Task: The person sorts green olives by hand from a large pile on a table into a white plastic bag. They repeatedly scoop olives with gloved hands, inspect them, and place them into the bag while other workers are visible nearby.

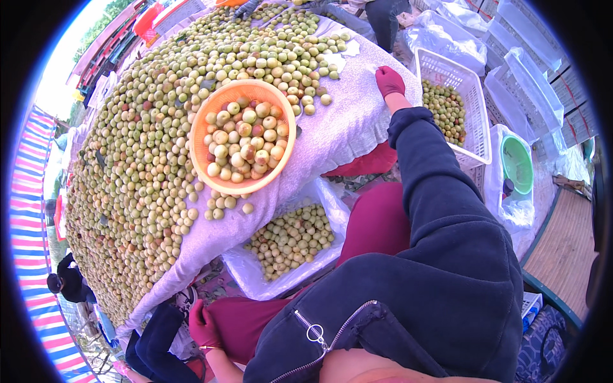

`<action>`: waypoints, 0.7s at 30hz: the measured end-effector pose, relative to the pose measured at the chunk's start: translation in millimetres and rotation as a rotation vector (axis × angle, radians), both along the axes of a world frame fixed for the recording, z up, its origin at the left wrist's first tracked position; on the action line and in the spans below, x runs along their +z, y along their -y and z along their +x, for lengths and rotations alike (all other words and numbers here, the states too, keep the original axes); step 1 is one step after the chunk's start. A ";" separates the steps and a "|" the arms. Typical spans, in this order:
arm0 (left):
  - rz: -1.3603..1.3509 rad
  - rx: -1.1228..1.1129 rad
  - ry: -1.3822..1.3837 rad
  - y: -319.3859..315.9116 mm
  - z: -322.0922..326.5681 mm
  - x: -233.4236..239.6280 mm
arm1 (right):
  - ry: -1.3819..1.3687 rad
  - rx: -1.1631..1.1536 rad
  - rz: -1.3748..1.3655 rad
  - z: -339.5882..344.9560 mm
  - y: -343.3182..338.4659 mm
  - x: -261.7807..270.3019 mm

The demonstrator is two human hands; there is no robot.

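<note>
My right hand [390, 81], in a dark red glove, is stretched out over the cloth-covered table [354, 100] at its right edge; a small whitish thing shows at its fingertips, too unclear to name. My left hand [205, 325], gloved alike, hangs low beside my left knee, its fingers slightly curled, with nothing plain in it. Between them on the table stands an orange plastic basket [195, 158] of round green and reddish jujube-like fruits [246, 129]. A large heap of such fruits [139, 167] spreads over the left and far parts of the table.
A plastic-lined crate [239, 273] of fruit stands below the table edge by my knees. A white crate [474, 100] with fruit is at the right, near a green basin [517, 163] and stacked lined crates [522, 95]. Other people sit near the table at the lower left and top.
</note>
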State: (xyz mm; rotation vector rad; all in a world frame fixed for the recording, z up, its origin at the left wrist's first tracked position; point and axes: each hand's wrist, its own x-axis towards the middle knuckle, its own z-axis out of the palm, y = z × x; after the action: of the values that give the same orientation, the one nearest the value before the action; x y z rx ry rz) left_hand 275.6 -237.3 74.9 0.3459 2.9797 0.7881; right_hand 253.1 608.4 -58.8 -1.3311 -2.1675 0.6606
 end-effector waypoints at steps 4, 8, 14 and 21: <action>0.019 -0.008 -0.012 -2.0 1.5 2.1 | -0.242 -0.010 -0.088 1.1 -16.4 -6.9; 0.063 0.011 0.001 -1.1 2.0 -0.3 | -0.599 0.013 -0.489 1.7 -21.8 -5.0; 0.101 0.003 -0.021 5.2 3.4 -5.0 | -0.804 -0.026 -0.709 12.7 0.6 27.6; 0.154 0.000 -0.017 5.2 7.3 -3.3 | -1.048 0.026 -1.012 21.8 43.8 71.1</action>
State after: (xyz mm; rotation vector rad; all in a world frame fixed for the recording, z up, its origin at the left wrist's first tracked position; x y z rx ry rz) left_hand 282.9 -242.5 71.6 0.3605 2.9416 1.0225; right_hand 274.9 564.6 12.4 -0.9285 -0.9547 2.0482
